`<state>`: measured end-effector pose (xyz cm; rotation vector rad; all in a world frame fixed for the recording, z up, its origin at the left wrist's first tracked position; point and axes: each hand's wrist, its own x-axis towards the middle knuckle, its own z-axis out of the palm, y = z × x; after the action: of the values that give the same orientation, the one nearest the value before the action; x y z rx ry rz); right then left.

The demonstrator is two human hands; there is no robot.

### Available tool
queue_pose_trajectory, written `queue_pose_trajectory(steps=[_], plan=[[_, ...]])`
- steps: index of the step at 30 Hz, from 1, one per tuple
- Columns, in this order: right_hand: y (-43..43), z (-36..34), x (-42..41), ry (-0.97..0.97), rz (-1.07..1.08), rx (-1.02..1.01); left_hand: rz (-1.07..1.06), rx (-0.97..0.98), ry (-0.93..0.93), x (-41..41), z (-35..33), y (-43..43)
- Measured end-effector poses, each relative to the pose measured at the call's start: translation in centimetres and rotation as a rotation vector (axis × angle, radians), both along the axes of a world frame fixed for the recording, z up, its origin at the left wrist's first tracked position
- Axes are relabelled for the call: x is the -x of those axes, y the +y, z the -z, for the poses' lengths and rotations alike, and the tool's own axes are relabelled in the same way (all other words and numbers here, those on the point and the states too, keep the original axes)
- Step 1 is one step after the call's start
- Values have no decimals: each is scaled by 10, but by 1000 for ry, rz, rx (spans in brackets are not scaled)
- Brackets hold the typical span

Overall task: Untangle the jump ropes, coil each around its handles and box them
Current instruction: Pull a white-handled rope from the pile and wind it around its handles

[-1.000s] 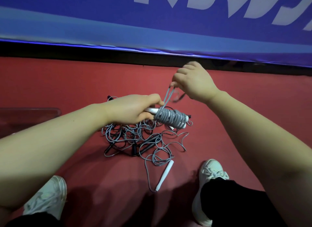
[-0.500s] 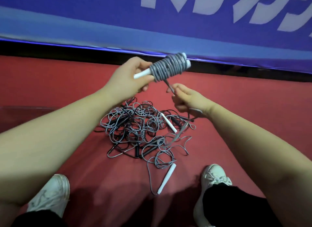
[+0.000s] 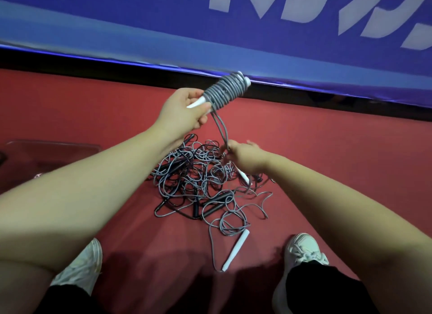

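Left fingers (image 3: 189, 96) gripping white handles (image 3: 195, 102) wound in grey rope (image 3: 225, 90), right fingers (image 3: 234, 148) pinching its trailing loop (image 3: 221, 127)

The coiled jump rope (image 3: 224, 91) is grey cord with a smooth, faintly shiny, plastic-looking coat, wound over white handles of smooth matt plastic. The tangled pile (image 3: 194, 173) is the same grey cord, and its black handles (image 3: 215, 200) look matt. The loose white handle (image 3: 236, 249) is smooth plastic. The red floor (image 3: 339, 155) is matt and finely grained. The blue banner (image 3: 140, 21) has a vinyl-like sheen. The box (image 3: 53, 144) is clear, glossy plastic. The right shoe (image 3: 304, 250) is white mesh cloth.
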<state>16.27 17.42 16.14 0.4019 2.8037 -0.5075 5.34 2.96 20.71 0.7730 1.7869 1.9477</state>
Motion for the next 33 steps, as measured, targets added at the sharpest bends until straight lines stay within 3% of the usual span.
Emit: queue_pose_trajectory(steps=[3, 6, 8, 10, 11, 12, 13, 15, 17, 18, 20, 22, 25, 27, 29, 30, 31, 32, 33], plan=[[-9, 3, -14, 19, 149, 951, -28, -34, -1, 6, -4, -2], [5, 4, -26, 27, 352, 1303, -117, -13, 11, 18, -3, -11], [18, 9, -32, -12, 425, 1218, -165, -2, 24, 29, -3, -16], [23, 13, -37, -116, 397, 703, -184, 11, 43, 36, -4, -20], [25, 16, -36, -107, 367, 435, -186, 11, 55, 37, -4, -21], [27, 21, -30, -25, 374, 301, -184, 12, 73, 36, -4, -21], [27, 20, -23, 72, 419, 282, -181, 21, 96, 35, -3, -21], [26, 8, -7, 326, 589, 428, -177, 57, 147, 31, -1, -20], [34, -4, 3, 356, 677, 486, -181, 79, 181, 29, -2, -19], [37, -5, 4, 235, 640, 402, -188, 79, 190, 29, -3, -19], [44, 1, -11, -211, 491, 154, -209, 81, 211, 31, -6, -19], [50, 15, -38, -653, 456, 117, -220, 86, 234, 32, -6, -20], [62, 18, -61, -911, 441, 81, -221, 105, 264, 30, -3, -20], [67, 6, -49, -821, 432, -31, -222, 126, 285, 28, -1, -18], [67, -6, -31, -465, 398, -153, -212, 147, 302, 26, -1, -15], [63, -8, -20, -184, 404, -20, -203, 157, 311, 24, -1, -13], [55, -11, -11, 48, 443, 264, -193, 168, 322, 22, -1, -12], [41, -17, -4, 191, 431, 589, -186, 178, 335, 20, -1, -11], [25, -23, 4, 237, 364, 786, -182, 184, 347, 19, -1, -10]])
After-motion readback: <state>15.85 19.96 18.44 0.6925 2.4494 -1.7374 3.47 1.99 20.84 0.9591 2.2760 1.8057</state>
